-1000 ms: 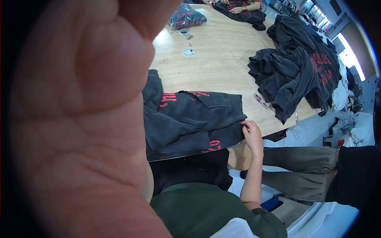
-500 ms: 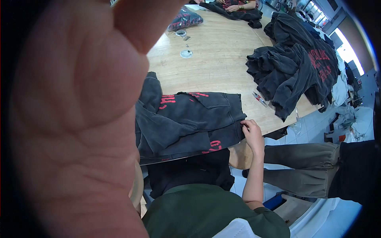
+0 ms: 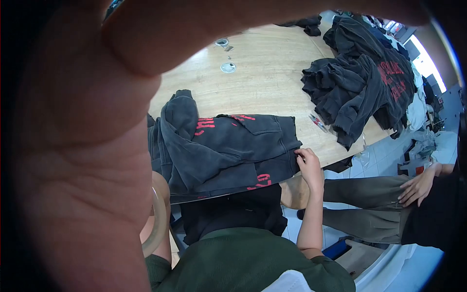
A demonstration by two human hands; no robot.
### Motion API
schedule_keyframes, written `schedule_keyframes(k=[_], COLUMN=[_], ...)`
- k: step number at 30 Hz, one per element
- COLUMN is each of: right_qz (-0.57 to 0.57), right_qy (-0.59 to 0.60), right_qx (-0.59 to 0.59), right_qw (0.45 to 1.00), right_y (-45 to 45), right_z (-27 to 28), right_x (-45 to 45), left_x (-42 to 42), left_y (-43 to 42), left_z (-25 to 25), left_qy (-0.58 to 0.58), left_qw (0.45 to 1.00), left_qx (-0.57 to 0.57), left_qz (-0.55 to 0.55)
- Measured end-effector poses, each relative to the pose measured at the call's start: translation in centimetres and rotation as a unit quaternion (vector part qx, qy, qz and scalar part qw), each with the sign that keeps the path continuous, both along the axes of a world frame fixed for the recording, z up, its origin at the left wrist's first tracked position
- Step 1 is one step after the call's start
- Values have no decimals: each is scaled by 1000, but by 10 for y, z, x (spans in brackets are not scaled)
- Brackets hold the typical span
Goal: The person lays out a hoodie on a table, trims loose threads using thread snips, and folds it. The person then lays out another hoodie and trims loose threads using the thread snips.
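Person's L hand (image 3: pixel 92 117) is looming right up by the lens, palm showing, covering most of the view's left side; fingers are running out of frame, so can't tell if they're holding anything. A bangle (image 3: pixel 160 224) is showing nr it.

R hand (image 3: pixel 310 165) is resting at the hem corner of a dark-grey sweatshirt w/ red lettering (image 3: pixel 228 146), fingers bent and tips touching the fabric. Can't tell if it's pinching or just pressing, b/c the underside isn't showing. Sweatshirt is lying bunched along the near edge of the wooden table (image 3: pixel 258 87), its L end partly hidden behind the L hand.

Main risk, prob.: w/ the fabric sitting so close to the edge, a tug from the R hand could be dragging it off. Also, w/ the L hand blocking the view, a fold on that side might be going unnoticed. Red-handled thread snips (image 3: pixel 318 122) are lying loose between the sweatshirt and a garment pile (image 3: pixel 362 80); fabric swept that way could be snagging on them. Co-worker's hand (image 3: pixel 419 187) is resting nr grey trousers (image 3: pixel 365 190), well apart.
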State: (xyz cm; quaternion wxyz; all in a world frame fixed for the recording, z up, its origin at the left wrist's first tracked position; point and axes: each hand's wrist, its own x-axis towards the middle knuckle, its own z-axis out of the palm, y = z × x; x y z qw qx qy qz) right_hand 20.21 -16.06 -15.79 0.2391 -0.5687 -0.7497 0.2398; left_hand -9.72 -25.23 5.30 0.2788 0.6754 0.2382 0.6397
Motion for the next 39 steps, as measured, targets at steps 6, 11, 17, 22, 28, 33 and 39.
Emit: schedule_keyframes(k=[6, 11, 17, 22, 28, 33, 39], right_qz=[-2, -4, 1, -8, -6, 28, 19], right_qy=[5, 6, -1, 78, 257, 68, -96], right_qx=[1, 2, 31, 111, 359, 644, 716], right_qw=[1000, 1000, 1000, 991, 897, 761, 691], right_y=[-1, 0, 3, -2, -52, -118, -169], right_z=[-1, -2, -7, 12, 182, 307, 368], right_x=[-1, -1, 1, 9, 42, 88, 113], left_x=[-2, -3, 3, 19, 50, 82, 110], left_y=[-2, -2, 3, 20, 53, 72, 91], left_z=[1, 3, 10, 18, 32, 52, 80], left_qy=[14, 26, 54, 103, 140, 153, 159], left_qw=[1000, 1000, 998, 995, 988, 982, 977], left_qx=[-4, -9, -10, 4, 23, 57, 98], left_qz=[4, 5, -2, -10, -54, -91, -102])
